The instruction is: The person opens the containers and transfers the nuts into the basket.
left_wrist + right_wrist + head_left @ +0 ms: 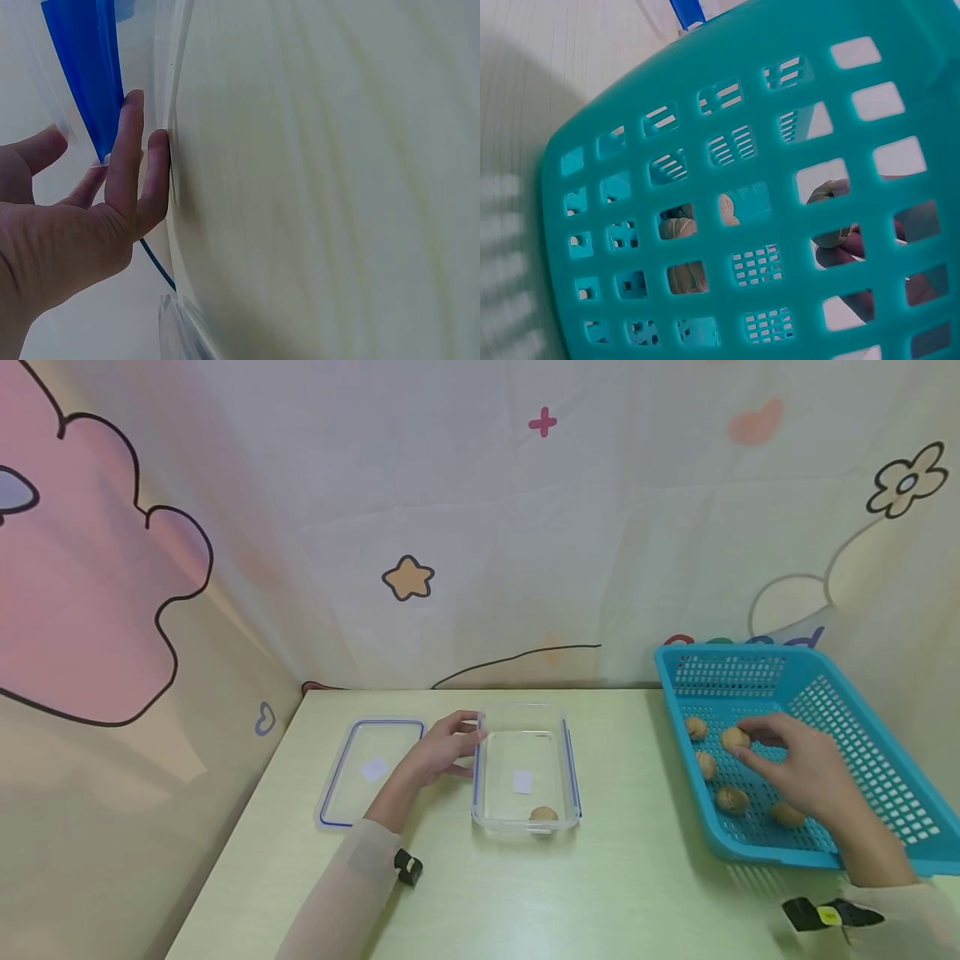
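Observation:
My left hand (444,747) rests against the left side of a clear plastic food container (525,820). In the left wrist view its fairly straight fingers (127,142) touch the wall beside a blue locking flap (90,67). One walnut (543,814) lies inside the container at its near right corner. Over the blue basket (772,856), my right hand (810,768) pinches a walnut (734,739) between thumb and fingers. Several walnuts (732,800) lie below on the basket floor. The basket's perforated wall partly hides the right hand in the right wrist view.
A clear lid (352,785) with a blue seal lies flat left of the container. The pale table (615,893) meets a printed curtain (480,527) at the back. Between the container and the basket is a strip of tabletop.

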`<move>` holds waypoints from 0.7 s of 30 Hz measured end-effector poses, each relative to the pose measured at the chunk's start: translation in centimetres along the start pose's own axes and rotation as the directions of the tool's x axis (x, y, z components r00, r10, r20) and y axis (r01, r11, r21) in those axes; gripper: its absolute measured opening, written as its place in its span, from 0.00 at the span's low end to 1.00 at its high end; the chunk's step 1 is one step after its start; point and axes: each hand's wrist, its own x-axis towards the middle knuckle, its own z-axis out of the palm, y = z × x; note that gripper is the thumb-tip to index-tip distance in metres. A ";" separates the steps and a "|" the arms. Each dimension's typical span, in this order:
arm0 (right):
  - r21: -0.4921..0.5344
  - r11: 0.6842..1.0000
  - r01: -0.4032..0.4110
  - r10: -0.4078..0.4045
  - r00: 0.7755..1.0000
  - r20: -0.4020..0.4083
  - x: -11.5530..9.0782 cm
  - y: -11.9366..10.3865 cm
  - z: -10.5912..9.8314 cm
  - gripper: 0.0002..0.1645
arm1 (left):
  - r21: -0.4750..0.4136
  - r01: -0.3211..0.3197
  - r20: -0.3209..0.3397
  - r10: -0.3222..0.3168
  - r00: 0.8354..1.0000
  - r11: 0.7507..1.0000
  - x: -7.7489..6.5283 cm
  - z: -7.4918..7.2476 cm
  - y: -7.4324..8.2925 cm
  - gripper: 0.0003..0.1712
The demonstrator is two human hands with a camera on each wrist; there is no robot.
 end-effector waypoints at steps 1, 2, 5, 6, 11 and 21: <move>0.004 1.000 -0.001 0.001 1.000 0.001 0.0 0.0 0.0 0.21 | 0.003 0.001 -0.002 -0.001 1.000 1.000 0.0 0.0 0.0 0.31; 0.007 1.000 -0.003 0.003 1.000 0.002 0.0 0.0 0.0 0.21 | 0.005 0.001 -0.002 -0.001 1.000 1.000 0.0 0.0 -0.1 0.31; 0.011 1.000 -0.011 0.010 1.000 0.008 0.0 0.1 0.0 0.21 | 0.011 -0.002 -0.002 0.002 1.000 1.000 0.0 0.0 -0.1 0.31; 0.011 1.000 -0.013 0.013 1.000 0.012 0.0 0.1 0.1 0.21 | 0.012 -0.003 -0.001 0.003 1.000 1.000 0.0 0.0 -0.1 0.31; 0.003 1.000 -0.021 0.021 0.999 0.032 0.0 0.1 0.1 0.23 | 0.010 -0.004 0.004 0.004 1.000 1.000 0.1 -0.1 -0.3 0.31; 0.014 1.000 -0.023 0.022 0.998 0.055 -0.1 0.2 0.2 0.24 | 0.004 -0.001 0.002 0.001 1.000 1.000 0.3 -0.2 -0.4 0.30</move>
